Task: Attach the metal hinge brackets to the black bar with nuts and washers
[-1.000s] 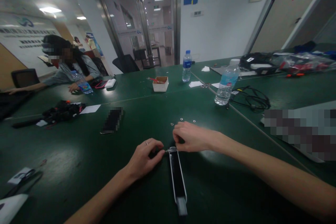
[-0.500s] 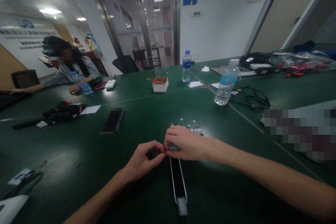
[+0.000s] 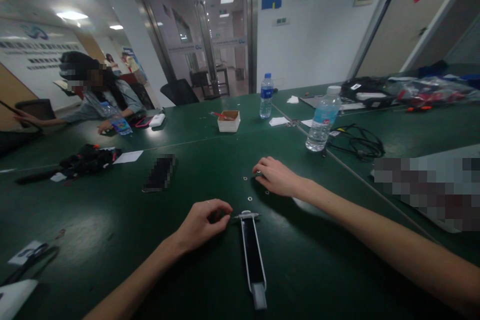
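On the green table lies a long, narrow frame with white edges [image 3: 244, 255], a grey block at its near end. Across its far end runs a thin metal rod [image 3: 252, 216]. My left hand [image 3: 205, 224] rests just left of the rod's end, thumb and fingertips drawn together in a pinch; anything between them is too small to make out. Beyond the frame, my right hand [image 3: 279, 177] reaches low over the table, thumb and forefinger apart around a small ring. Other small rings, including a pale washer [image 3: 250, 199], lie near its fingers.
A phone [image 3: 159, 173] lies left of my hands. Farther back stand a small open box [image 3: 229, 122] and two water bottles, the nearer one [image 3: 323, 120] beside coiled black cables [image 3: 358, 141]. A laptop-like slab [image 3: 431, 195] is at right. Another person sits far left.
My right hand has left the frame's far end and moved forward and right to the small rings. The rod is now uncovered. My left hand has shifted slightly left, off the rod's end.
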Demonstrator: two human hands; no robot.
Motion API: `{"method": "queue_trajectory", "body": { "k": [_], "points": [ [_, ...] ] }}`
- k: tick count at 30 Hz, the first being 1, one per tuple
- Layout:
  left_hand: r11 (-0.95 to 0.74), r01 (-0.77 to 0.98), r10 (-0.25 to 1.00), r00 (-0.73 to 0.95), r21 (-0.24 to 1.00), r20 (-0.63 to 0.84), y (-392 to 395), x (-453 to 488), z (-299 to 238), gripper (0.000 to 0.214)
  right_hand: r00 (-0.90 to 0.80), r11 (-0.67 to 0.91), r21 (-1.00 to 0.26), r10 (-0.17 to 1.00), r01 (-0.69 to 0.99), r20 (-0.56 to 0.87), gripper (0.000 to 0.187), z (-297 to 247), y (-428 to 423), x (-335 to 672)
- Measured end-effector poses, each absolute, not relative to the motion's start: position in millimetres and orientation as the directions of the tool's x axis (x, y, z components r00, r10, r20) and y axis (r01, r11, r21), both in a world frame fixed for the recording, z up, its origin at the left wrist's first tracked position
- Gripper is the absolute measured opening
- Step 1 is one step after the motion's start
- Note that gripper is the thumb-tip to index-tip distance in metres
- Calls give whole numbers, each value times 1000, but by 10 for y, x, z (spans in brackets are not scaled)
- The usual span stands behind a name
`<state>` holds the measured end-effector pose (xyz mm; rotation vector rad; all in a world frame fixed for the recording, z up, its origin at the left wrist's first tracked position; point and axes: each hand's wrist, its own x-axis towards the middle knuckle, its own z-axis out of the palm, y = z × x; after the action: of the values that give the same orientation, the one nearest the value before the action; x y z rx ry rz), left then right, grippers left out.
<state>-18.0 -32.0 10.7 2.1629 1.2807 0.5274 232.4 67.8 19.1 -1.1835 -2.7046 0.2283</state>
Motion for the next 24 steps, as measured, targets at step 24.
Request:
{"method": "queue_trajectory", "body": {
  "k": [24],
  "points": [
    [-335, 672, 872, 486, 660, -52, -353, -125, 118, 20, -650, 643, -142, 760, 752, 1, 20, 225, 743, 2367]
  ]
}}
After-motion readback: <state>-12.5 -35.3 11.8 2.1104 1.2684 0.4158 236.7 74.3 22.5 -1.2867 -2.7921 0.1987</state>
